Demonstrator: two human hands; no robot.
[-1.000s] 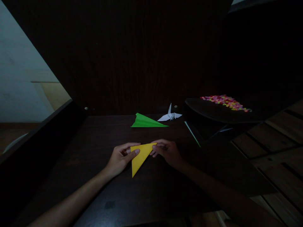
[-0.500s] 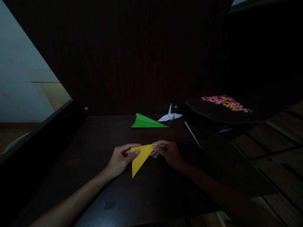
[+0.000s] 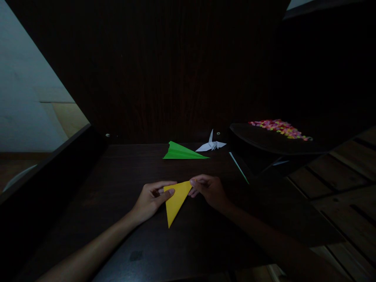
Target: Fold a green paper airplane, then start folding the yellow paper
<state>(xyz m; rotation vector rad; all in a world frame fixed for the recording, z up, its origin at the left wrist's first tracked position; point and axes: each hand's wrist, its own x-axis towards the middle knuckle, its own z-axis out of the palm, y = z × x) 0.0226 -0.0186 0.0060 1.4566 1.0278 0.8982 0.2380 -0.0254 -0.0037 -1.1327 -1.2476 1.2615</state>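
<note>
A folded yellow paper triangle point(image 3: 177, 200) is held between my two hands, one point hanging down toward me. My left hand point(image 3: 151, 199) is closed on its upper left corner, thumb on the front face and fingers behind. At the upper right corner, my right hand point(image 3: 212, 192) pinches the paper between thumb and fingers. Beyond the hands lies a green paper plane point(image 3: 183, 152), its tip to the right. A white folded paper crane point(image 3: 211, 145) rests just behind that tip.
The dark wooden table point(image 3: 117, 168) meets an upright dark panel point(image 3: 164, 78) at the back. A thin pale strip point(image 3: 239, 167) lies at right, near a dark curved shelf point(image 3: 264, 143) with many small colourful pieces point(image 3: 282, 128). A raised side board point(image 3: 49, 160) borders the left.
The yellow paper has tilted slightly, its lower point shifting down and to the right. Both hands keep their hold with only small movement.
</note>
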